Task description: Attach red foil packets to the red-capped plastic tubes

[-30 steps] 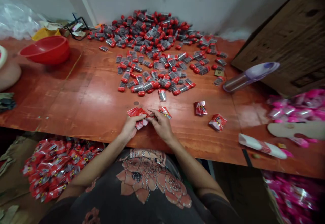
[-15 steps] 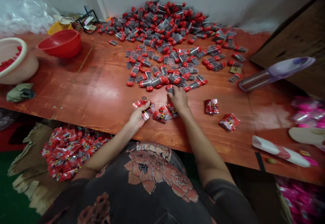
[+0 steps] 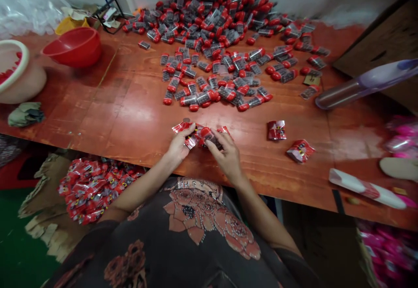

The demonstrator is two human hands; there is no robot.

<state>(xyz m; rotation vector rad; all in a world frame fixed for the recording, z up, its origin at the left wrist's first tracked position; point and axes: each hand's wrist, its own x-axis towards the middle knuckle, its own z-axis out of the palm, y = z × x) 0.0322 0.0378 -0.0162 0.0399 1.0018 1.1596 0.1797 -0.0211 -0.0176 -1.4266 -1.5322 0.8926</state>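
My left hand [image 3: 179,145] is shut on a red foil packet [image 3: 186,132] at the table's front edge. My right hand [image 3: 227,155] grips a clear tube with red caps [image 3: 207,136], pressing it against the packets between my hands. A small red packet [image 3: 223,129] pokes out beyond my right fingers. Further up the table lies a large heap of similar red-capped tubes [image 3: 209,66], well beyond both hands. Two loose foil packets [image 3: 277,130] [image 3: 301,151] lie to the right, apart from my hands.
A red plastic bowl [image 3: 73,47] and a white basin [image 3: 16,72] stand at the left of the wooden table [image 3: 98,109]. Below its edge, a cardboard box [image 3: 42,209] holds red packets [image 3: 98,190]. A purple-capped tube [image 3: 365,83] and pink packets [image 3: 403,135] lie right.
My right hand has come back from the tube heap with a tube and now meets my left hand. The packets near it have been gathered between my hands.
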